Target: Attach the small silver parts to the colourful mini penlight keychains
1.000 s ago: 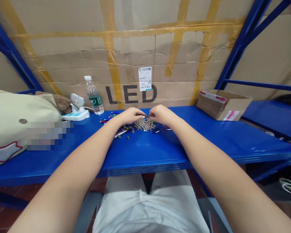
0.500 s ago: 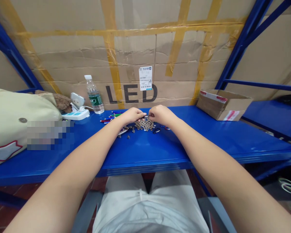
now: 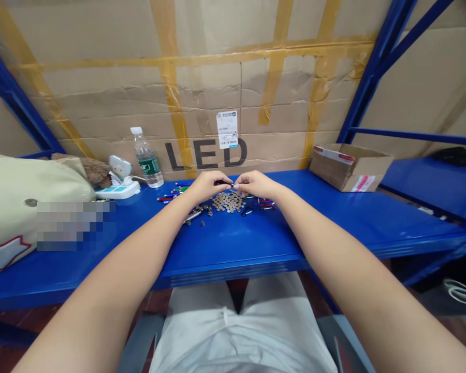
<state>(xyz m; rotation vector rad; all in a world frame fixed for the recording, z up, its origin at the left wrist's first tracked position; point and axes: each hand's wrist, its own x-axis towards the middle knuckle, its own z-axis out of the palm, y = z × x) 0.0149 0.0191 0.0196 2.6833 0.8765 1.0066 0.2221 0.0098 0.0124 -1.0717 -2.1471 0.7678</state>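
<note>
My left hand (image 3: 205, 185) and my right hand (image 3: 256, 184) meet fingertip to fingertip above a pile of small round metal pieces (image 3: 227, 201) on the blue shelf (image 3: 233, 238). Both hands pinch a small dark slim item (image 3: 230, 183) between them; it is too small to name. Small coloured pen-like items (image 3: 171, 194) lie left of the pile, and coloured clips (image 3: 264, 204) lie to its right. A few silver parts (image 3: 196, 213) sit in front of my left wrist.
A water bottle (image 3: 146, 157) and a white power strip (image 3: 118, 190) stand at the back left, beside a cream bag (image 3: 19, 191). An open cardboard box (image 3: 349, 167) sits at the back right. A big taped carton marked LED (image 3: 205, 154) forms the back wall.
My hands stay pinched together over the pile, lifted a little. The view has shifted slightly, so everything sits a bit further left in the picture.
</note>
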